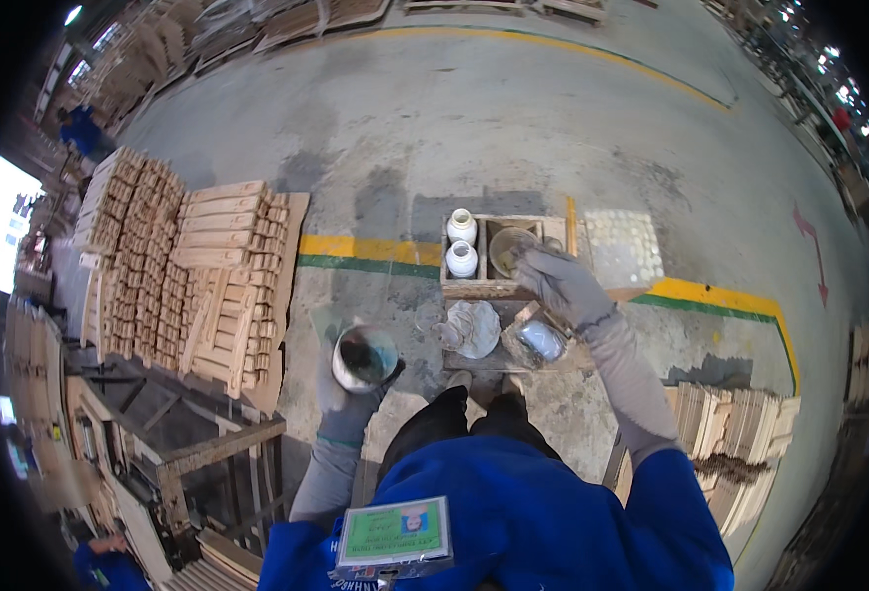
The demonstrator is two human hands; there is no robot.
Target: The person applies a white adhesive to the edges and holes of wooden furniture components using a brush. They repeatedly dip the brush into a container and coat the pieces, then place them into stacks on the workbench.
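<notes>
My left hand (344, 406), in a grey glove, is wrapped round an open round cup (379, 341) with dark contents, held upright left of my legs. My right hand (559, 280), also gloved, reaches over a wooden box (484, 290) divided into compartments. Its fingers are closed at the rim of a round see-through tub (502, 243); its fingertips are partly hidden. Two white bottles, a far bottle (461, 227) and a near bottle (461, 260), stand in the box's left compartment. In front of the box are a crumpled whitish cloth-like lump (473, 329) and a small tray (541, 337) with pale contents.
Stacked wooden parts (223, 231) stand at left beside a metal-and-wood frame (223, 443). More slats (730, 424) are piled at right. A sheet with pale round spots (624, 244) lies right of the box. Another person (82, 130) is far left; someone in blue (109, 566) is lower left.
</notes>
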